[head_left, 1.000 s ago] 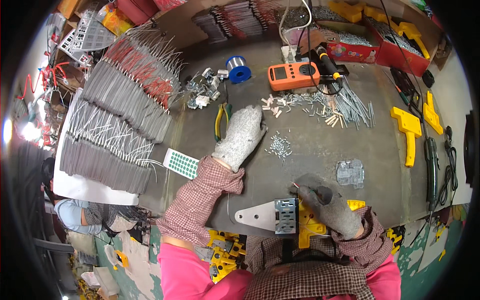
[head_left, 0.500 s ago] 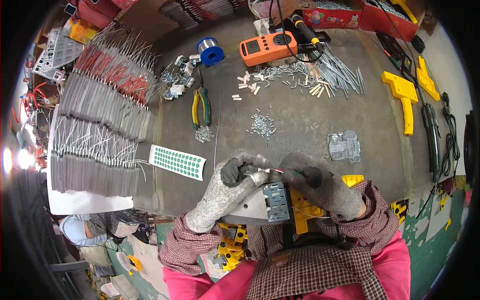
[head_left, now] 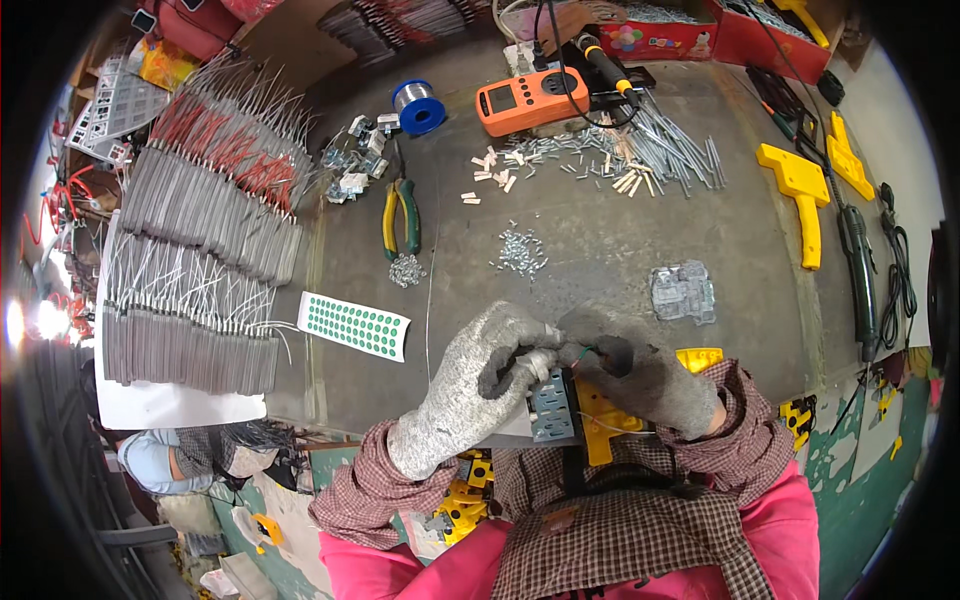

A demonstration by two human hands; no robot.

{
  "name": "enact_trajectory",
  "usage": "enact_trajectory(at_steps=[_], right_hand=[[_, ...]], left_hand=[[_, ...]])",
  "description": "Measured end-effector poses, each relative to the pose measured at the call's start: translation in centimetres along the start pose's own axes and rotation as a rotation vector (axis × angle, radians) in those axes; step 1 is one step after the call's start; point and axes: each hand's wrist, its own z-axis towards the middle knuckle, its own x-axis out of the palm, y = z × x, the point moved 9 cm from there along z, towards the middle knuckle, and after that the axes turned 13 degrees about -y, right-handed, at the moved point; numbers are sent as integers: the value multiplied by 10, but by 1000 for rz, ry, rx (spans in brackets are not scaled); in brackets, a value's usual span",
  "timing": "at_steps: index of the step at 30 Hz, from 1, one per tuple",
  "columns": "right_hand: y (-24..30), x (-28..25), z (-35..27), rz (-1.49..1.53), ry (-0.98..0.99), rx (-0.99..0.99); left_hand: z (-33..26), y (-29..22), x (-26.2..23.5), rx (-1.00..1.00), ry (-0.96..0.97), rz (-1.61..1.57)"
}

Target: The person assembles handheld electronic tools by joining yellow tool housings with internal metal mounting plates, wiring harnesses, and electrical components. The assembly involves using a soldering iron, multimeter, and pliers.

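My left hand [head_left: 490,365], in a grey glove, is closed in a pinch, its fingertips meeting those of my right hand. My right hand [head_left: 645,378], gloved too, is closed on a thin wire; a short green bit [head_left: 588,352] shows at its fingers. Whatever the left fingers pinch is hidden. Just below the hands lies a slotted grey metal plate [head_left: 552,408] at the table's near edge. Beside it, under my right hand, sits a yellow plastic gun-shaped shell [head_left: 602,425], with a pale lead running out to its right.
Green-handled pliers [head_left: 402,218], small screws [head_left: 518,250], a sheet of green stickers [head_left: 354,326] and a clear plastic part [head_left: 683,292] surround the hands. Farther off are a solder spool [head_left: 418,107], an orange meter [head_left: 533,101], metal rods [head_left: 690,150], and bundled grey wired strips [head_left: 200,250].
My left hand has turned and closed in against the right fingertips. The red and white piece seen between the hands is now hidden.
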Motion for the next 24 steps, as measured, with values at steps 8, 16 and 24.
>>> enact_trajectory(at_steps=[8, 16, 24], right_hand=[[-2, -4, -7, -114, 67, 117], [-12, -4, -3, -158, 41, 191], [-26, -11, -5, -249, -18, 126]], left_hand=[[-8, 18, 4, -121, 72, -125], [-16, 42, 15, -478, 67, -427], [-13, 53, 19, -549, -14, -386]])
